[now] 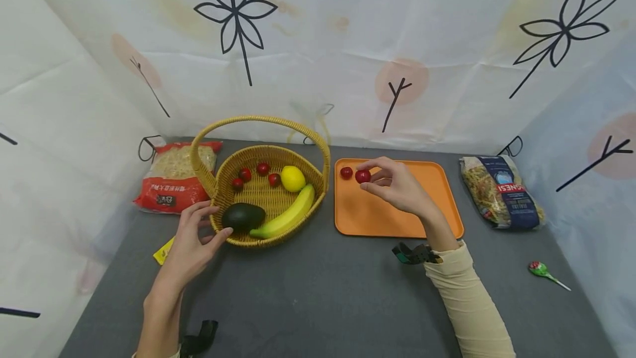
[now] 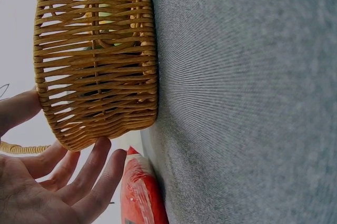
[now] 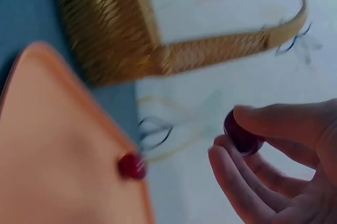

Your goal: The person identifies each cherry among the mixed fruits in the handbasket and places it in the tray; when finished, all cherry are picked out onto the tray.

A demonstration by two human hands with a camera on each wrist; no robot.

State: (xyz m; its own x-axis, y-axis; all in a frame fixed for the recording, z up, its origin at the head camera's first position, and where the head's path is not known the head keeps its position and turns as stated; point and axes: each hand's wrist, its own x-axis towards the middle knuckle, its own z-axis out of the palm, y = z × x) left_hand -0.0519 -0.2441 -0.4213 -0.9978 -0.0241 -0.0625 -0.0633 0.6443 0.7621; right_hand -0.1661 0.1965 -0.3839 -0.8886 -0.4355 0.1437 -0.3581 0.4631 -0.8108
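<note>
- While the right hand (image 1: 392,184) pinches a small red fruit (image 1: 362,176), its thumb and fingertips are clamped on that fruit, which is raised clear of the orange tray (image 1: 382,220).
- Near the tray's left edge lies a second red fruit (image 1: 346,173), just beside the held one in the head view; the right wrist view shows the two apart.
- At the left side of the wicker basket (image 1: 268,195), the left hand (image 1: 194,247) grips the rim, thumb over the top and fingers spread against the outer wall.
- Inside the basket, four more red fruits (image 1: 263,168) sit toward the back, with a lemon (image 1: 293,179) to their right.
- Toward the front of the basket lie a dark avocado (image 1: 243,217), close to the left thumb, and a banana (image 1: 285,215) that slants up along the right wall.
- Behind the basket's left side rests a red bag (image 1: 174,181); nearer the left forearm, a yellow packet (image 1: 164,250) is partly hidden.
- Right of the tray, a pasta bag (image 1: 502,192) lies on the grey tabletop (image 1: 308,303), with a green-and-red lollipop (image 1: 539,268) in front of it.
</note>
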